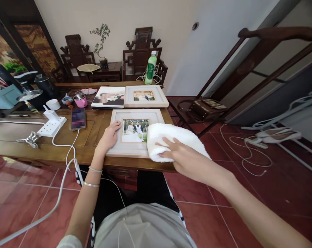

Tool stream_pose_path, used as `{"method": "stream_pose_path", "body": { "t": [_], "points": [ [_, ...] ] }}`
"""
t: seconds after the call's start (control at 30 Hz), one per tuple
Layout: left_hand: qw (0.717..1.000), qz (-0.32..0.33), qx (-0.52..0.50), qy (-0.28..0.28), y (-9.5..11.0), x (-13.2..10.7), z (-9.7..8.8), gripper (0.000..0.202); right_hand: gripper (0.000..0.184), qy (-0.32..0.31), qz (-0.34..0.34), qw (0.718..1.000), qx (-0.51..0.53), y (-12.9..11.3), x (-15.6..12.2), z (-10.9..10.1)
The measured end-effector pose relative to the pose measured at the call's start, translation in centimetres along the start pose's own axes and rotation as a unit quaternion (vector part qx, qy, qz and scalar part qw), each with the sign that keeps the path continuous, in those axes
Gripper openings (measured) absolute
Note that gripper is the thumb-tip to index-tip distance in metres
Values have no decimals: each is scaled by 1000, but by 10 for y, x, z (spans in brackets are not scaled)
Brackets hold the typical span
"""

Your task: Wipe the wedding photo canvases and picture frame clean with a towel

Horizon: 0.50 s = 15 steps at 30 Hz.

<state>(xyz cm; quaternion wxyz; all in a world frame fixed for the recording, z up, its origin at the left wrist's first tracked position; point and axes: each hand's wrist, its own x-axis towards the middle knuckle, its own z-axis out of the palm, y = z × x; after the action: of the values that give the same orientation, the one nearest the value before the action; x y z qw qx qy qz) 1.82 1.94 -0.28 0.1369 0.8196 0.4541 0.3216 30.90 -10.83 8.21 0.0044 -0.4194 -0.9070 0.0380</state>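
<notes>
A light wooden picture frame (112, 144) lies flat near the table's front edge, with a photo of two people in wedding clothes at its centre. My left hand (110, 136) grips its left side, fingers over the border. On the frame's right part sits a folded, fluffy white towel (182, 136), which covers that side and hangs past it. My right hand (175, 151) presses on the towel from above, fingers slightly apart and sunk into the pile. What lies under the towel is hidden.
Behind are a second picture frame (159, 96), a white photo album (109, 94) and a green bottle (151, 69). To the left lie a phone (78, 119), a power strip (52, 126) with cables and a pink mug (80, 100). A brown bag (207, 108) rests right of the table.
</notes>
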Motion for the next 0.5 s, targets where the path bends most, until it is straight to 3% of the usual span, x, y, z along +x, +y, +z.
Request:
{"method": "stream_pose_path", "body": {
  "t": [0.1, 0.33, 0.5],
  "points": [
    [1000, -2, 1, 5, 1, 0, 0, 58, 59, -16, -6, 1000, -9, -15, 14, 1],
    [1000, -18, 1, -9, 11, -1, -7, 54, 50, 3, -68, 998, 7, -63, 79, 11],
    [1000, -9, -12, -13, 12, -2, -10, 54, 53, 20, -71, 997, 33, -60, 77, 16]
  ]
}}
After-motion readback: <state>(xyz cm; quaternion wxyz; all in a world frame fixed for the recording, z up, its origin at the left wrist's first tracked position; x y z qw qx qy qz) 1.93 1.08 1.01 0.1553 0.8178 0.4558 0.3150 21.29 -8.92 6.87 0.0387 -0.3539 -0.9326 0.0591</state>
